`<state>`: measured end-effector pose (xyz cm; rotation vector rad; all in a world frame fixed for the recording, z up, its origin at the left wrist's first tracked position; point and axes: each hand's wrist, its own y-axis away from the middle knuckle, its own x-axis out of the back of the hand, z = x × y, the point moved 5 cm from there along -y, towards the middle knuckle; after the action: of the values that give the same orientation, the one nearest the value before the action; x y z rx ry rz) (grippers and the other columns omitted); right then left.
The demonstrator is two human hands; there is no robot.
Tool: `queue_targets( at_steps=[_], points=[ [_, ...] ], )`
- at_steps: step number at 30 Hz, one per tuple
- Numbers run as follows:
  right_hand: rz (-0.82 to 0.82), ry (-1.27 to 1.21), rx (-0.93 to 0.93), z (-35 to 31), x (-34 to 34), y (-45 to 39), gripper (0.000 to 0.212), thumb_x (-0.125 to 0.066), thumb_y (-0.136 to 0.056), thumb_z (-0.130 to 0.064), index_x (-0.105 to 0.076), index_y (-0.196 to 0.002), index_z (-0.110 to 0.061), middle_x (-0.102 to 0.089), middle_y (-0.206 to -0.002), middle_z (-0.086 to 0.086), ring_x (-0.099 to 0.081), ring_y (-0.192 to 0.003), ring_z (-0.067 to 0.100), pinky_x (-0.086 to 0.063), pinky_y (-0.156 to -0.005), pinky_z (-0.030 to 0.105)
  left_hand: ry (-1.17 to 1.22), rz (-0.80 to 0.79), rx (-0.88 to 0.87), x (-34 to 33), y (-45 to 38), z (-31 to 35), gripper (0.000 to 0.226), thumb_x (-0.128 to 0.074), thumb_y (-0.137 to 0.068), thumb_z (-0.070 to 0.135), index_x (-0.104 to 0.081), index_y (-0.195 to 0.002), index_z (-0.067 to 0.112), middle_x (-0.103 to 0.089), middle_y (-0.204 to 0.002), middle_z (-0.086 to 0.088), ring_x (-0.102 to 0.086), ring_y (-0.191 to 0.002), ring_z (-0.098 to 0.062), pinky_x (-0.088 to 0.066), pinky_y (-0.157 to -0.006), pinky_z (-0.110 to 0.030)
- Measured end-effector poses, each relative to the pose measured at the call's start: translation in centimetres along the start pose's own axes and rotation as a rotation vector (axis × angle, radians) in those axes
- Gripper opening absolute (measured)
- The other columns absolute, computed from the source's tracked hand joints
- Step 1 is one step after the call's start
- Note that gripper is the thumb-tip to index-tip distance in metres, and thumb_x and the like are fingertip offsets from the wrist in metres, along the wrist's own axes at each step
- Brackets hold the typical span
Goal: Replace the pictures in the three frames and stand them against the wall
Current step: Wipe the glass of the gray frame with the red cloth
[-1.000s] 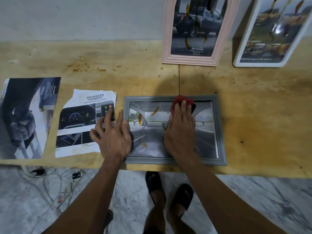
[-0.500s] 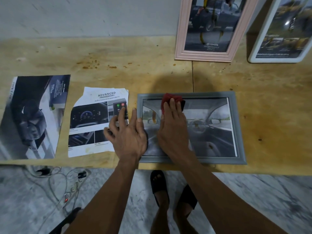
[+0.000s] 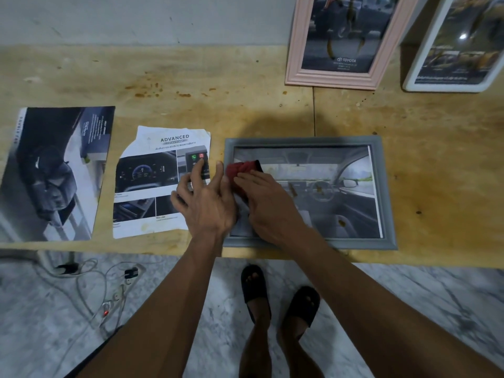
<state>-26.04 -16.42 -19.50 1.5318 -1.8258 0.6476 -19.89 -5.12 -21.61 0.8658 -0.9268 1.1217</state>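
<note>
Grey rectangular picture frame [image 3: 308, 242], lying flat and face up near the front edge of the yellowish wooden tabletop [image 3: 191, 77], car-interior picture already behind its glass. Right hand [image 3: 268, 204] spread flat on the glass at the frame's left end, fingers straight, pressing a crumpled dark red cloth [image 3: 241, 168] against the top left corner. Left hand [image 3: 207, 199] just beside it, fingers loosely spread, holding nothing, resting across the frame's left rail and onto a torn white car-brochure page [image 3: 147, 184] touching that side.

Step in hand, by the look of it: wiping the glass of the third frame. Next move likely calls for setting the cloth aside, gripping both short sides, and tilting the frame upright against the wall.

Further out: a pink arched wooden frame [image 3: 331, 80] and a white rounded frame [image 3: 447, 87], both leaning on the pale grey wall [image 3: 136, 17], each with a car picture. At far left, a dark glossy car page [image 3: 51, 173] flat on the wood. Below the table, grey marbled floor [image 3: 436, 296], tangled white cables [image 3: 90, 282], two feet in black sandals [image 3: 256, 290].
</note>
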Motion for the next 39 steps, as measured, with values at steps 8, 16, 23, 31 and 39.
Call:
queue_targets(
  at_steps=[8,16,23,31,39],
  points=[
    [0.013,-0.04,0.144,-1.4,0.3,3.0,0.046,-0.052,-0.069,0.002,-0.071,-0.11,-0.003,-0.071,-0.113,0.01,-0.062,-0.108,0.027,-0.045,-0.099,0.033,0.345,-0.132,0.18,1.7,-0.6,0.5,0.012,-0.056,-0.095,0.041,-0.062,-0.096,0.052,-0.026,-0.155,0.013,-0.008,-0.145,-0.016,0.004,-0.12,-0.043],
    [-0.167,-0.022,0.152,-1.2,0.8,4.9,0.034,-0.061,-0.072,0.005,-0.074,-0.1,-0.011,-0.073,-0.104,0.004,-0.06,-0.101,0.027,-0.051,-0.083,0.046,0.106,-0.04,0.034,0.6,-0.3,0.2,0.038,-0.043,-0.098,0.055,-0.064,-0.126,0.041,-0.028,-0.156,0.007,-0.016,-0.142,-0.027,-0.005,-0.116,-0.053],
    [-0.151,0.056,0.184,-0.1,2.2,6.1,0.03,-0.06,-0.073,0.003,-0.073,-0.094,-0.013,-0.072,-0.097,0.0,-0.056,-0.095,0.025,-0.05,-0.074,0.043,-0.037,-0.012,-0.01,0.2,0.0,0.3,0.05,-0.04,-0.094,0.067,-0.053,-0.137,0.045,-0.028,-0.158,0.004,-0.018,-0.141,-0.028,-0.011,-0.113,-0.051],
    [0.073,0.043,0.077,4.3,6.8,8.9,0.038,-0.04,-0.077,-0.009,-0.072,-0.098,-0.015,-0.072,-0.096,0.001,-0.056,-0.091,0.021,-0.05,-0.073,0.035,-0.008,0.03,0.001,0.5,0.2,0.5,0.052,-0.044,-0.094,0.065,-0.054,-0.138,0.038,-0.032,-0.155,0.002,-0.022,-0.141,-0.029,-0.013,-0.113,-0.052],
    [0.446,0.114,-0.423,10.4,10.3,8.0,0.044,-0.033,-0.092,-0.008,-0.052,-0.129,0.007,-0.055,-0.13,0.023,-0.048,-0.122,0.04,-0.037,-0.102,0.036,-0.117,0.054,-0.02,-0.3,0.1,0.1,0.051,-0.034,-0.096,0.066,-0.052,-0.138,0.044,-0.031,-0.157,0.004,-0.025,-0.138,-0.029,-0.016,-0.111,-0.052]
  ],
)
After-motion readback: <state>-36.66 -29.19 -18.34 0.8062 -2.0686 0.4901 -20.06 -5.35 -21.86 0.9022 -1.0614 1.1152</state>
